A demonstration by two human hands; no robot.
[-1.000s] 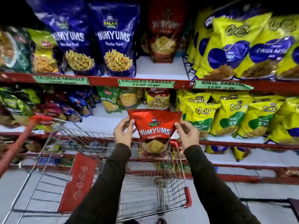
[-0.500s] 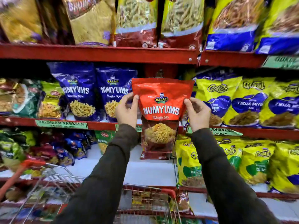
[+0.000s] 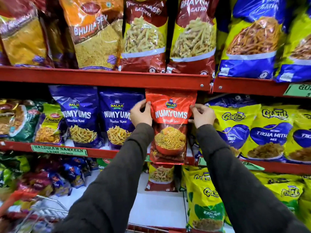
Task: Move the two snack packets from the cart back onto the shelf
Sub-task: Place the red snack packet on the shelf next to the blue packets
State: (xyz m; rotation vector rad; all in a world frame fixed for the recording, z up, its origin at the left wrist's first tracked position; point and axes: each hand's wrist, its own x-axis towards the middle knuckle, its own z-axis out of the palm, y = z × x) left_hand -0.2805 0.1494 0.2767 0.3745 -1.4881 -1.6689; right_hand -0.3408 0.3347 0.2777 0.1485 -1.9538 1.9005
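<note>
- Red snack packet [image 3: 170, 118], "Balaji Numyums" label, held upright at the middle shelf [image 3: 107, 153], in the gap between the purple packets and the yellow ones.
- Packet's top edge sits just under the red rail of the upper shelf [image 3: 104, 78]; its bottom edge hangs in front of the middle shelf's front lip, overlapping it.
- Left hand [image 3: 141, 113] grips the packet's upper left edge, thumb on the front face, fingers behind.
- Right hand [image 3: 202, 115] pinches the upper right edge, fingertips curled onto the packet.
- Both hands closed on the same packet; dark sleeves [image 3: 117, 182] reach up from the bottom of the view.
- Immediate left: two purple Numyums packets [image 3: 117, 118], standing upright side by side; the nearer one is partly covered by the left hand.
- Immediate right: yellow Gokul packets [image 3: 267, 132] with blue ovals, standing in a row.
- Upper shelf: orange Bhujia Sev bag [image 3: 94, 34] and maroon-yellow Gathiya bags [image 3: 144, 36], upright.
- Green price label [image 3: 58, 150] on the middle shelf's lip, left of the arms.
- Cart [image 3: 43, 211]: wire rim visible at lower left, blurred; contents cannot be told.
</note>
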